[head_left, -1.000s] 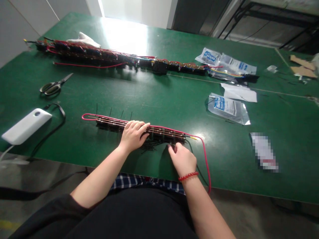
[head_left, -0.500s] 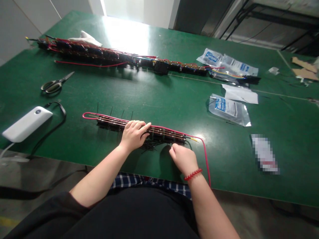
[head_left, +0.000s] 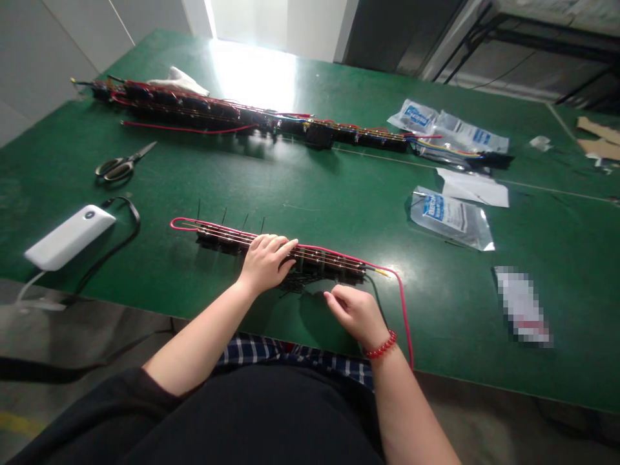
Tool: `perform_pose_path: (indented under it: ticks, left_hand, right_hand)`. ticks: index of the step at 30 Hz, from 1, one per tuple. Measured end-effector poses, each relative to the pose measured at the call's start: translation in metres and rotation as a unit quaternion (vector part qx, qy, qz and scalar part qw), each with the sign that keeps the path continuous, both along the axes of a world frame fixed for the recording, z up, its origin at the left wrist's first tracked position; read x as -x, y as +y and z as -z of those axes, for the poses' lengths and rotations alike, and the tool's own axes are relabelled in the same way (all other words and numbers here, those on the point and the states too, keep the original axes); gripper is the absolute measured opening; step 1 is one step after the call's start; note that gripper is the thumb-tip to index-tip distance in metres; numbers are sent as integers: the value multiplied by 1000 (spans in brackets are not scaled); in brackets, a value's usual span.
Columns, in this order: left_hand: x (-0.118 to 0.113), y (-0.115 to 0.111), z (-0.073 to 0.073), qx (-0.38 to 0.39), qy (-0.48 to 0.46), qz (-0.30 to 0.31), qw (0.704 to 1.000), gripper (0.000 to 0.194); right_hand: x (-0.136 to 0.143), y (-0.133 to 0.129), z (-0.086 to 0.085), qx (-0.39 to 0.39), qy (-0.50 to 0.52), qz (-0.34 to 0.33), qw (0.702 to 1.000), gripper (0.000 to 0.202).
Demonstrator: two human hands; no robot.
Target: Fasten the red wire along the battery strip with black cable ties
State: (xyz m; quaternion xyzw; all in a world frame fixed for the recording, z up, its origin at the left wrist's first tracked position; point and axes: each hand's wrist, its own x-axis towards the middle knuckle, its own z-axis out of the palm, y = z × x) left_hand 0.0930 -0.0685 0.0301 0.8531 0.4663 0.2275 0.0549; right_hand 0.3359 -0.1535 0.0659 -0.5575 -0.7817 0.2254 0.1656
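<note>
A black strip [head_left: 330, 261] with thin metal rods and a red cable [head_left: 404, 310] along it lies across the near middle of the green table. My left hand [head_left: 266, 261] grips it from above near its middle, thumb on the near side. Short black ties stand up along its left half. Beside its near edge is a pile of black ties [head_left: 296, 283]. Just below the strip's right end, my right hand [head_left: 357, 313], with a red bead bracelet, is closed with fingers curled; whatever is in it is too small to make out.
A longer wired assembly [head_left: 194, 110] lies across the back of the table [head_left: 232, 174]. Scissors [head_left: 121, 169] and a white power bank [head_left: 70, 237] with a black cord are at the left. Plastic bags [head_left: 453, 216], paper [head_left: 472, 187] and a blurred packet [head_left: 522, 305] are at the right.
The view has shifted slightly. My right hand has drawn back a little from the strip, and a black wire now shows behind it. My left hand stays on the strip.
</note>
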Motion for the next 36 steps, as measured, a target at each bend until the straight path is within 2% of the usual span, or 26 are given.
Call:
perform_pose_path:
  ticks: [5, 8, 10, 13, 17, 20, 26, 30, 36]
  left_hand:
    - [2, 0, 1, -1, -10, 6, 1000, 46]
    - [4, 0, 3, -5, -16, 16, 1000, 47]
    - [5, 0, 5, -6, -18, 19, 1000, 48]
    - [5, 0, 6, -6, -22, 17, 1000, 47]
    - [5, -1, 5, -10, -23, 14, 1000, 45]
    - [6, -1, 3, -1, -19, 18, 1000, 44]
    - [12, 4, -14, 51, 7, 42, 998, 45]
    - [17, 5, -24, 25, -8, 39, 999, 39]
    - [23, -10, -18, -3, -46, 39, 998, 22]
  right_hand:
    - [-8, 9, -6, -91, 57, 64, 992, 24]
    - [-7, 23, -10, -157, 88, 54, 982, 14]
    - [-2, 34, -9, -191, 76, 49, 977, 6]
    - [9, 48, 1, -229, 14, 69, 971, 13]
    - [17, 56, 19, -201, -110, 100, 968, 24]
    - [16, 55, 26, -163, -159, 108, 968, 29]
    - [5, 58, 25, -159, -178, 73, 968, 30]
    - [-2, 59, 26, -168, -181, 87, 965, 28]
    - [-1, 59, 27, -163, -177, 113, 964, 26]
